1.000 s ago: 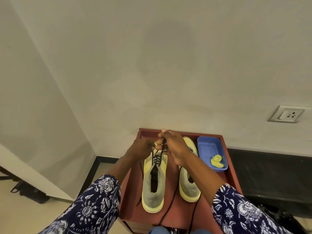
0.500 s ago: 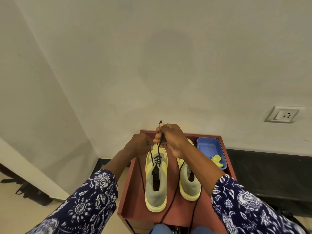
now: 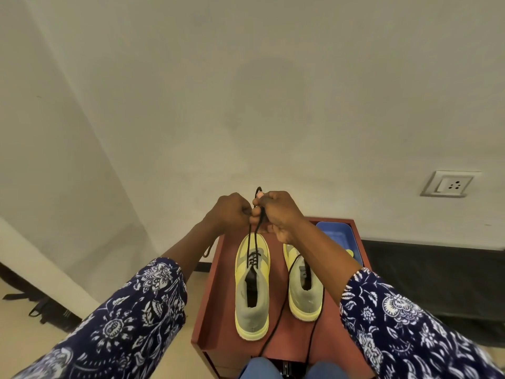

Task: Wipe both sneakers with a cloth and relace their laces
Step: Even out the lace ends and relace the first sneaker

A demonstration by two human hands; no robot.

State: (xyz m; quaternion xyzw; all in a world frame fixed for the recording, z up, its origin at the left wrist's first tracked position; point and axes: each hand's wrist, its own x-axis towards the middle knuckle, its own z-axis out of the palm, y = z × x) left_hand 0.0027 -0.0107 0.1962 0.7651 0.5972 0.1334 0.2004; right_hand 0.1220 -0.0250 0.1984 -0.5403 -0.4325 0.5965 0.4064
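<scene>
Above the left sneaker (image 3: 252, 291), both grips, left hand (image 3: 229, 212) and right hand (image 3: 276, 212), seemingly pinch its lace (image 3: 252, 242).

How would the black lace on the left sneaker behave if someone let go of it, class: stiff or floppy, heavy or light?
Probably floppy: the black lace runs straight only where both hands pull it up from the left sneaker. Likely light, since the left hand and right hand hold it by pinching. The other lace lies in loose curves.
</scene>
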